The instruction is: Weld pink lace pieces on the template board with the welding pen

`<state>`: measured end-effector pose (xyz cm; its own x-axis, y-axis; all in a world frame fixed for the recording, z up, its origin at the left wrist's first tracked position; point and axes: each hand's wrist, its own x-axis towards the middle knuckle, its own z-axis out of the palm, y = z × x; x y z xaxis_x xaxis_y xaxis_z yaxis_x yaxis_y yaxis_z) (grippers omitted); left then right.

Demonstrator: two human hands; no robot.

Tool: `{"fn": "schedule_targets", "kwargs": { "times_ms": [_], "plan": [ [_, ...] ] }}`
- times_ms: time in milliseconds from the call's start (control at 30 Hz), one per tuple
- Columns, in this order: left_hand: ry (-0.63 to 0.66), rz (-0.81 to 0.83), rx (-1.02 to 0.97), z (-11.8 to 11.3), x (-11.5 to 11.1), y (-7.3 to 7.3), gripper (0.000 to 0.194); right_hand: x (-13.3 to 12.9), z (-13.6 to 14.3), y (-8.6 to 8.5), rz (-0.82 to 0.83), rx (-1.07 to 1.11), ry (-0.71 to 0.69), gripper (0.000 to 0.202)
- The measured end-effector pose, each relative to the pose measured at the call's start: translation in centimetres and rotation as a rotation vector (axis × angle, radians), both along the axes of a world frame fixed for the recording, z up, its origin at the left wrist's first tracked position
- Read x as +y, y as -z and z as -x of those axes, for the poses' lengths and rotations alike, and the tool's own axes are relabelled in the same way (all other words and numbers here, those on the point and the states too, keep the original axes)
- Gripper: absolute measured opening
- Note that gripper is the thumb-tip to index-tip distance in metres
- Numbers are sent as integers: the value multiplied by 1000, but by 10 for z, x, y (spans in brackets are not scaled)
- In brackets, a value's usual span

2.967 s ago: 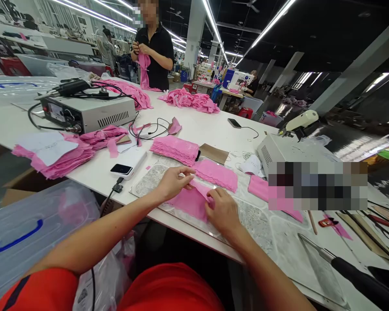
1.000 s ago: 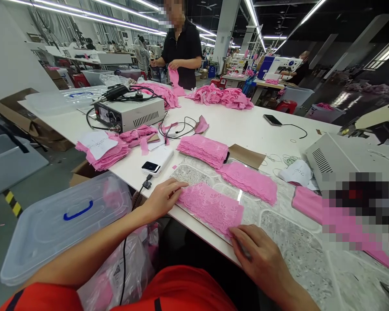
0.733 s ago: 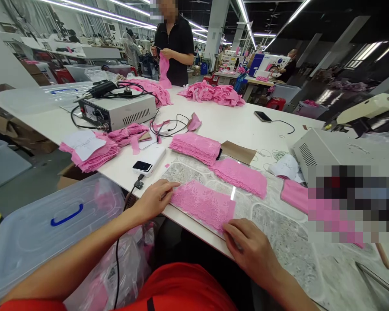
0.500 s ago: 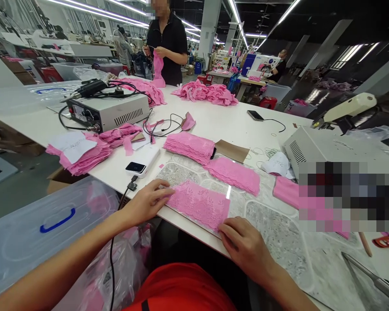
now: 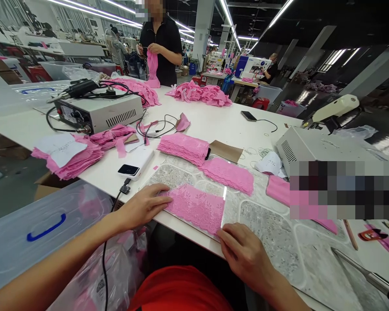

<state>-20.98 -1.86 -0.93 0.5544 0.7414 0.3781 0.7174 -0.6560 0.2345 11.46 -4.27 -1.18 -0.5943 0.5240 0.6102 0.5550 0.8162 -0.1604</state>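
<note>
A pink lace piece [image 5: 194,208] lies flat on the grey marble-patterned board [image 5: 269,224] at the table's front edge. My left hand [image 5: 145,206] rests at its left end, fingers stretched out with the tips on the lace. At the near right corner, my right hand [image 5: 243,248] has thumb and fingertips pressed together on the edge of the lace. Just beyond lie two stacks of similar pink lace pieces, a farther stack [image 5: 183,147] and a nearer stack [image 5: 228,174].
A white power bank [image 5: 136,163] with a black cable sits left of the board. Grey box-shaped machines stand at left [image 5: 100,113] and right [image 5: 327,147]. A soldering-iron-like tool [image 5: 366,272] lies at right. Across the table, a person [image 5: 162,47] holds pink fabric.
The lace now lies smoother, with its right edge straighter. My left fingers have flattened slightly on the left end; my right hand stays at the corner. The whole view has shifted a little.
</note>
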Motion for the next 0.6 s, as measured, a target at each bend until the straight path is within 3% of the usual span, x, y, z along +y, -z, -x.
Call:
{"fn": "schedule_targets", "kwargs": {
  "times_ms": [267,333,467,600],
  "plan": [
    [125,56,-18,16,3,-1,26,4,5,3,79,13,-5,16],
    [145,66,-39,18,4,1,26,9,4,-2,193,29,-25,15],
    [184,96,-71,19,10,2,25,31,1,-34,623,55,10,20],
    [224,162,-77,17,15,-7,20,63,4,-66,896,124,66,30]
  ]
}}
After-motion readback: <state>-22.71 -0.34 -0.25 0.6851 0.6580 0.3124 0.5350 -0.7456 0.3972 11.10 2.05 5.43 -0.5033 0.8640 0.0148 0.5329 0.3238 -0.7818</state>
